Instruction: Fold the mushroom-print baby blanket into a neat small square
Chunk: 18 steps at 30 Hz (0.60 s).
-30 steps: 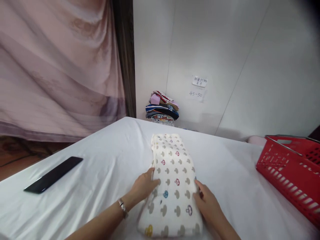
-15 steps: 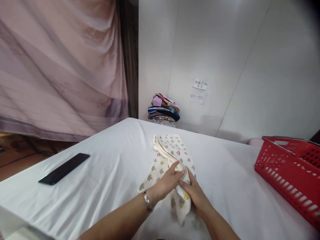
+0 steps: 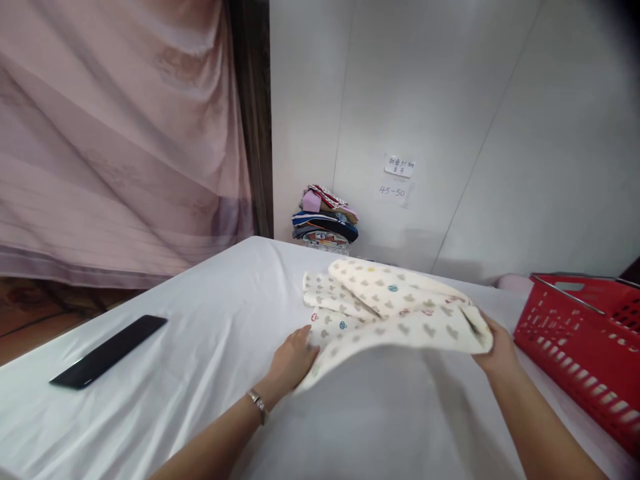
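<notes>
A cream cloth printed with small mushrooms lies partly unfolded on the white-covered table. My left hand, with a bracelet on its wrist, presses the cloth's near left edge against the table, fingers curled on the fabric. My right hand grips a corner of the cloth and holds it lifted toward the right, so the fabric stretches in the air between both hands. Its fingers are mostly hidden under the cloth.
A red plastic basket stands at the table's right edge. A black flat phone-like slab lies at the left. Folded clothes are stacked by the wall behind the table. A pink curtain hangs at left.
The folded cloth has been opened out: my right hand pulled a corner up and far to the right, while my left hand stayed at the near left edge.
</notes>
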Tool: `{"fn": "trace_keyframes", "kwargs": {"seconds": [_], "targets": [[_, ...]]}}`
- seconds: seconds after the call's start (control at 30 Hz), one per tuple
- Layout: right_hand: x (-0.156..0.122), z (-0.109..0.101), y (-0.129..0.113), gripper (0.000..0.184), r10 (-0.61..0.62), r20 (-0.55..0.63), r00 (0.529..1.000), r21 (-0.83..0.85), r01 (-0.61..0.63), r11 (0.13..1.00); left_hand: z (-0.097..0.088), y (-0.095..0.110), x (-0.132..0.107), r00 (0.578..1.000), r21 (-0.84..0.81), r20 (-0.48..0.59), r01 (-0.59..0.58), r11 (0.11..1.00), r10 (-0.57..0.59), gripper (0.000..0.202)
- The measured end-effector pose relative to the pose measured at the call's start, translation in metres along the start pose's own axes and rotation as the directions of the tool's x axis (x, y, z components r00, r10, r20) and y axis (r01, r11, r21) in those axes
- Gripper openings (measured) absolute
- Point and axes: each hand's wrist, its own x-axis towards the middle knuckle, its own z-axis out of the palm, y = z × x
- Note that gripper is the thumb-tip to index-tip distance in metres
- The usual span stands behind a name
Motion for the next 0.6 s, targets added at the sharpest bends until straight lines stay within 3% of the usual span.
{"fn": "trace_keyframes", "kwargs": {"seconds": [0.03,0.13,0.23,0.33,0.47,0.53,0.6], "targets": [[0.005,-0.020,0.000,0.029,0.023,-0.103,0.994,0.034,-0.019,0.999,0.003,-0.005,-0.001,1.000,0.021,0.022,0.006,1.000,-0.007,0.052],[-0.005,-0.069,0.020,0.024,0.239,-0.104,0.966,0.049,-0.234,0.971,0.009,-0.010,0.000,0.995,-0.033,0.088,0.051,0.998,-0.048,0.057],[-0.027,-0.088,0.041,0.036,0.251,-0.102,0.963,0.021,-0.250,0.968,0.012,-0.003,0.009,0.984,-0.189,0.163,0.104,0.976,-0.073,0.058],[-0.041,-0.076,0.050,0.057,0.196,-0.127,0.972,-0.096,-0.209,0.973,0.016,0.011,0.023,0.965,-0.398,0.221,0.221,0.890,-0.141,0.057],[-0.048,-0.037,0.056,0.097,0.065,-0.080,0.995,-0.333,-0.088,0.939,0.025,0.027,0.043,0.883,-0.685,0.387,0.469,0.557,-0.267,0.051],[-0.048,-0.018,0.059,0.107,0.059,-0.060,0.996,-0.378,-0.078,0.922,0.025,0.033,0.049,0.861,-0.751,0.442,0.508,0.422,-0.252,0.044],[-0.049,-0.005,0.062,0.107,0.082,-0.056,0.995,-0.397,-0.097,0.913,0.020,0.041,0.047,0.869,-0.787,0.437,0.494,0.369,-0.230,0.036]]}}
